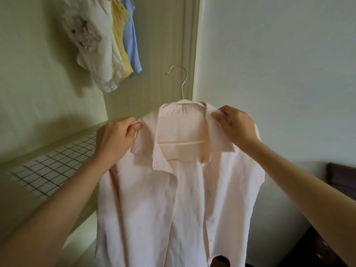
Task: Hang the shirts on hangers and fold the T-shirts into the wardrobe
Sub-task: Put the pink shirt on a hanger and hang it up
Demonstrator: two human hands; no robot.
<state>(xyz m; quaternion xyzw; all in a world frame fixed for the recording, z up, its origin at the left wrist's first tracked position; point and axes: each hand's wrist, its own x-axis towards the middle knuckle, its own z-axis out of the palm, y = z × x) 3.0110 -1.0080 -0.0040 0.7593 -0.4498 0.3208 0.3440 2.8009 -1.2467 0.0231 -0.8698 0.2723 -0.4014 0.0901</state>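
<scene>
A pale pink collared shirt hangs open-fronted on a cream hanger with a metal hook, held up in front of me. My left hand pinches the shirt at its left shoulder beside the collar. My right hand pinches the right shoulder and collar edge. The hanger's bar shows through the open neck; its arms are hidden under the fabric.
Three garments hang at the upper left: a white lace-trimmed top, a yellow one, a blue one. A checked white cloth lies on a lower wardrobe shelf. A dark wooden headboard stands at right.
</scene>
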